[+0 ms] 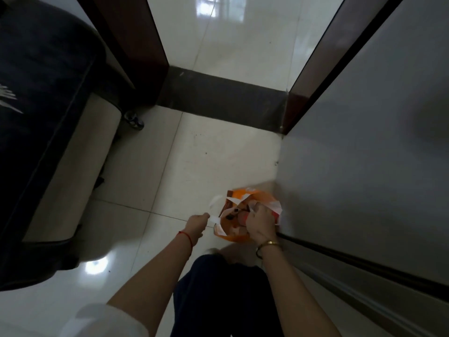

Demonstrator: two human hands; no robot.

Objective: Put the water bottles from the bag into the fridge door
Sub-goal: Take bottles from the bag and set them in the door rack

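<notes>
An orange and white plastic bag [243, 198] sits on the tiled floor against the closed grey fridge [364, 147]. My left hand [197, 223] is shut on the bag's white handle and holds it out to the left, so the mouth is spread. My right hand [261, 223] is over the bag's mouth with fingers curled around something inside; a reddish cap or bottle top [243, 218] shows beside it. What it grips is too blurred to name. The rest of the bag's contents are hidden.
A dark sofa [41, 100] with a pale base fills the left side. A dark threshold strip [218, 93] and brown door frame [145, 37] lie ahead. My dark trouser legs [223, 295] are below the bag. A small dark can [133, 120] lies by the sofa corner.
</notes>
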